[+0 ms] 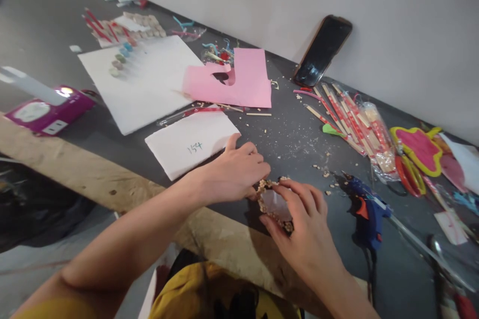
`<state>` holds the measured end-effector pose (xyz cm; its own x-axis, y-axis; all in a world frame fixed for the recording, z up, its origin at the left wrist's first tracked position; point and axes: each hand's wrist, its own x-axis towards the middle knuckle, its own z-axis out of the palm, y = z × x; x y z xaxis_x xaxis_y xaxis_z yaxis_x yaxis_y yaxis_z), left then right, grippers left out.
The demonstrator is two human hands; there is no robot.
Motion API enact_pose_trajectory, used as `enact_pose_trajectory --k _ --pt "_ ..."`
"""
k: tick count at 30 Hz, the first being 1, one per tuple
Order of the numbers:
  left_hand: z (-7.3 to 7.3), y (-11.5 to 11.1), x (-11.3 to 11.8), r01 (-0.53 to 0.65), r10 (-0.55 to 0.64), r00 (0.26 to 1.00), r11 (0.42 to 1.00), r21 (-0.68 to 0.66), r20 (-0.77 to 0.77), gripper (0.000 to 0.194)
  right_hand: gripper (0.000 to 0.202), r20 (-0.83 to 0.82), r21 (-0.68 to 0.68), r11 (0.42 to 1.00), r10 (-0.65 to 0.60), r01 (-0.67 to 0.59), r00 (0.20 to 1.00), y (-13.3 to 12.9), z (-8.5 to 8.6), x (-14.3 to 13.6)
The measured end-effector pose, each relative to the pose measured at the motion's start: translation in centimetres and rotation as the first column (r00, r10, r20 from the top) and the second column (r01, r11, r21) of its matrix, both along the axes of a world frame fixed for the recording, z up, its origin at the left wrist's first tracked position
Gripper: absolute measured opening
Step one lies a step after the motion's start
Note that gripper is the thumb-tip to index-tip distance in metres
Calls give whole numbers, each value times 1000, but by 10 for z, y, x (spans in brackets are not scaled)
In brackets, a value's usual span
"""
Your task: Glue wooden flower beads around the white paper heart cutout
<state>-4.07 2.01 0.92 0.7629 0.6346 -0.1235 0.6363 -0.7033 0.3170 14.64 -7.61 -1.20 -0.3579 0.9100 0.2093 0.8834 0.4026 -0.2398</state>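
A small rounded craft piece (275, 203) with a pale, translucent middle and a rim of tan crumb-like bits lies at the table's near edge. My right hand (305, 214) grips it from the right, with the thumb on the near side and bent fingers over the far side. At its left rim, the curled fingertips of my left hand (239, 172) press against the bits. The left thumb points away, by the corner of a white card (192, 142) marked 154. Part of the piece is hidden under my fingers.
A blue glue gun (368, 214) lies to the right, its cord running toward me. Beyond are bagged chopsticks (355, 119), scissors (409, 174) and a phone (322, 50) leaning on the wall. Pink paper (250, 79), a white board (149, 79) and a purple power strip (52, 109) lie leftward.
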Motion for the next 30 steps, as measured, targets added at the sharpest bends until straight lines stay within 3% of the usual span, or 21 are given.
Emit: enact_pose_trajectory --k 5,10,17,20,24,30 --pt "-5 0 -5 3 -3 998 1000 4 59 31 40 -48 96 990 -96 100 994 -19 5 30" --pt "2 -3 -7 40 -42 992 999 21 123 24 25 -107 104 965 -229 240 968 -52 -1 50" --pt "16 -32 4 96 -106 992 988 123 74 23 14 -81 98 976 -186 194 979 -64 -11 42" --pt "9 -48 5 62 -68 996 992 110 57 23 14 -98 114 977 -168 179 981 -59 -16 36" --pt "-11 -62 8 -21 -2 989 988 154 150 33 16 -116 119 973 -186 200 976 -55 -23 30" --pt "-22 -65 15 -33 6 985 988 154 175 16 16 -138 133 968 -195 213 971 -55 -26 27"
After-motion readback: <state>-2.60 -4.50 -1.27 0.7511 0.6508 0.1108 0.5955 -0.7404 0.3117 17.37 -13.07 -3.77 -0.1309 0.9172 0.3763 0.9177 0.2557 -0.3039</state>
